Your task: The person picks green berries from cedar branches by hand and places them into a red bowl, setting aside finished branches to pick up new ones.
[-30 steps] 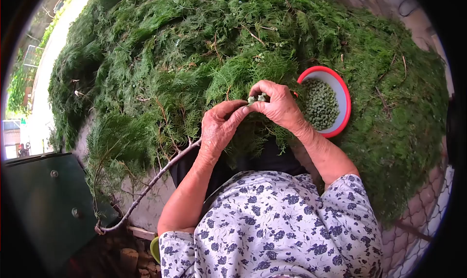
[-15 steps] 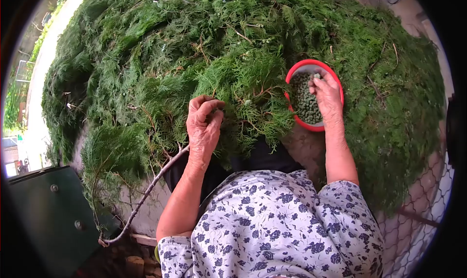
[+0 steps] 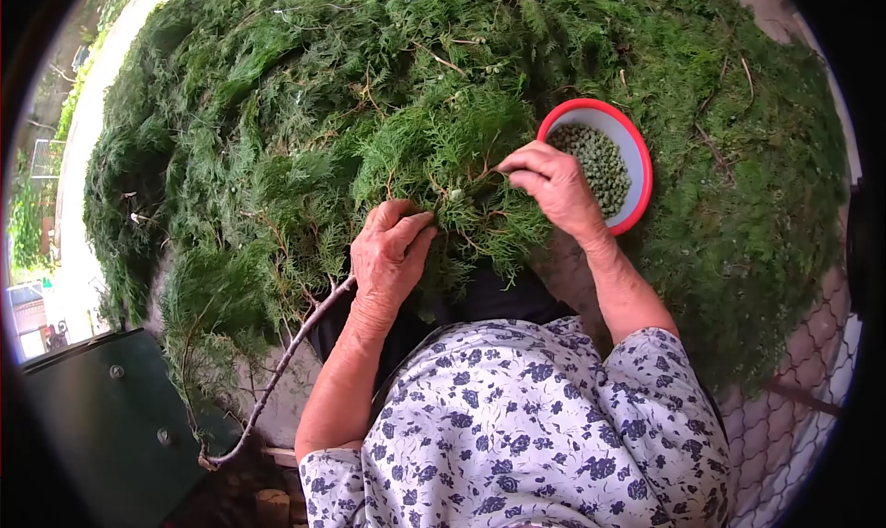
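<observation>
Head view: branch (image 3: pixel 277 371) stem runs from lower left up to left hand (image 3: pixel 388 256).

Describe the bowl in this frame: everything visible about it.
The bowl is round, with a red rim and a pale, whitish inside; it looks like plastic or enamel. It sits slightly tilted among the green branches, right of the hands. Small green cones fill much of it. The right hand overlaps its lower left edge; whether they touch is unclear. Foliage surrounds it on all sides.
</observation>
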A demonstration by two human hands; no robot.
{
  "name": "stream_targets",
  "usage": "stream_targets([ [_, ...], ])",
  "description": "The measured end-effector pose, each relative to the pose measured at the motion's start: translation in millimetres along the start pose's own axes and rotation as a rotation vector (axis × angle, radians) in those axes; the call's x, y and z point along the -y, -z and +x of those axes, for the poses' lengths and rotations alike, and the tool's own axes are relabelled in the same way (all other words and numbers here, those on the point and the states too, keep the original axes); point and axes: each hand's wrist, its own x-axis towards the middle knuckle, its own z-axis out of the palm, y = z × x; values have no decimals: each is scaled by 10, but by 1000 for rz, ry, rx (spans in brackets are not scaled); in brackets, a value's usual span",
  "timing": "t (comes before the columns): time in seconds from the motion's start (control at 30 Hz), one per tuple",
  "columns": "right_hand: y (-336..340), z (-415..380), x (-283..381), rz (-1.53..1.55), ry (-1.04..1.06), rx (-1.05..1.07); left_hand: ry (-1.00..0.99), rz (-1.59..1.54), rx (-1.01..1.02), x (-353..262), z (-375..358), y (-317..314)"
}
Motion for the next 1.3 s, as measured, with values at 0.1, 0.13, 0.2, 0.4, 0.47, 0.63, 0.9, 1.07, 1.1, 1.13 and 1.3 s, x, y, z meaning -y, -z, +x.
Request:
stream_targets([
  [0.1, -334, 95, 101, 21, 108, 143, -26, 40, -31, -9, -12, -4],
  [0.13, -413, 111, 43, 21, 113, 187, -34, 52, -41, -9, -12, -7],
  [0.2, -458, 155, -37, 20, 118, 233, -37, 61, -48, -8, -16, -12],
  [0.4, -462, 249, -32, 27, 129, 312, -58, 75, -70, 17, -27, -27],
  [0.47, -456, 242, -2, 30, 164, 311, -58, 75, -71, 13, -32, -30],
  [0.63, -506, 294, -36, 14, 157, 306, -90, 85, -80, 18, -25, -44],
  [0.9, -394, 346, 33, 611, -454, 256, -70, 103, -76, 31, -31, -48],
  [1.07, -281, 140, -104, 619, -392, 224, 138, 135, 29, -101, 66, 13],
  [1.1, -257, 96, -79, 520, -425, 292, 137, 133, 32, -139, 102, 30],
  [1.13, -282, 65, -81, 343, -262, 285, 156, 168, 68, -182, 138, 46],
  [1.3, -389, 59, -12, 91, -74, 270, 167, 212, 128, -152, 213, -19],
])
